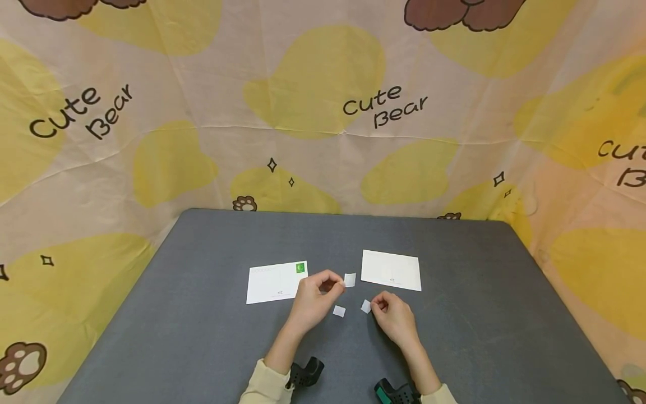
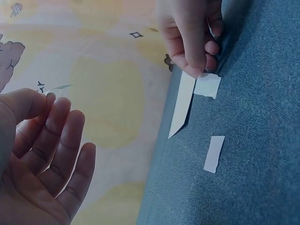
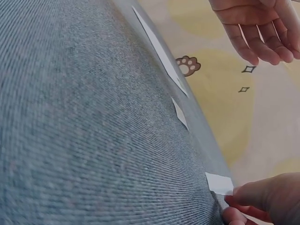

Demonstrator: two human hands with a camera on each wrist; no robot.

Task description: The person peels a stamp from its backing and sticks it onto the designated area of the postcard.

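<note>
My left hand (image 1: 315, 297) is raised above the table, pinching a small stamp (image 1: 350, 279) between thumb and fingertips. Seen nearly edge-on in the left wrist view, this stamp (image 2: 61, 87) looks thin and pale green. Lower and to the right, my right hand (image 1: 396, 318) has its thumb and fingertip on the corner of a second stamp (image 1: 365, 306), white side up at the table. In the right wrist view that stamp (image 3: 219, 183) sticks out from the fingertips. Between the hands lies a third white stamp (image 1: 339, 311).
Behind my left hand lies a white postcard (image 1: 270, 283) with a green stamp (image 1: 300, 267) in its upper right corner. A second postcard (image 1: 391, 270) lies at the right. The grey table (image 1: 202, 336) ends at a patterned cloth (image 1: 313, 78).
</note>
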